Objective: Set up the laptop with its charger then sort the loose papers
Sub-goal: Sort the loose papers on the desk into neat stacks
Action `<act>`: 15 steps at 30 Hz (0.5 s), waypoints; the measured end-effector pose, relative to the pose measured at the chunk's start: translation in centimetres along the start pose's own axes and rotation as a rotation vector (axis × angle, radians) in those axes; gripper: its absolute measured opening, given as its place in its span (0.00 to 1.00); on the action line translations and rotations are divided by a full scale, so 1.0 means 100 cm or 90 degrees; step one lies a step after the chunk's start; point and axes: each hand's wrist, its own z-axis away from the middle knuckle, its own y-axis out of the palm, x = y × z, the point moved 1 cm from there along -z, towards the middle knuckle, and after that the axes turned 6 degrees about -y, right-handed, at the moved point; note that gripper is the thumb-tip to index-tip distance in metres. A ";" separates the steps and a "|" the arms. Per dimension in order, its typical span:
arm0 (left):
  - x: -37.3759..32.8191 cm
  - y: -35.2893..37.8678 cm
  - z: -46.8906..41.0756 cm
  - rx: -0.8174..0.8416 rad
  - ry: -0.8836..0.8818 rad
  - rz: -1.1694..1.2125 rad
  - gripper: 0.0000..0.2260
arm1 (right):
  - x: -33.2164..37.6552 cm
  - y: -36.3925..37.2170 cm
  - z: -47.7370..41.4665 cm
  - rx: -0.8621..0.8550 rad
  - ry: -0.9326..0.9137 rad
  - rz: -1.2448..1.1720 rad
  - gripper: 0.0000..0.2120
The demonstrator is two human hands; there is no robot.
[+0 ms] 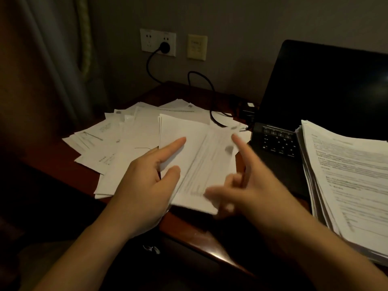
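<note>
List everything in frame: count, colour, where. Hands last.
laptop: one, black, open, right rear of desk
charger cable: one, black, from wall socket across desk toward laptop
wall socket: one, white, plug in it
wall plate: one, yellowish, right of socket
loose papers: many, white, spread left of laptop
paper stack: one, white, printed, far right, over laptop's near side
held sheaf: one, white, above loose papers
desk: one, reddish-brown
curtain: one, grey, left
left hand: grips held sheaf
right hand: blurred, index finger out, at sheaf's right edge; grip unclear
</note>
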 end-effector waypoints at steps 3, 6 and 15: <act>0.004 0.000 0.002 0.024 -0.035 0.022 0.22 | 0.001 -0.004 0.011 -0.032 0.025 -0.039 0.48; 0.004 0.004 0.004 0.020 -0.065 0.047 0.21 | 0.004 -0.028 -0.020 -0.210 0.031 -0.022 0.44; -0.014 -0.001 0.005 -0.036 -0.065 0.092 0.21 | 0.002 -0.036 -0.074 -0.219 0.080 0.041 0.42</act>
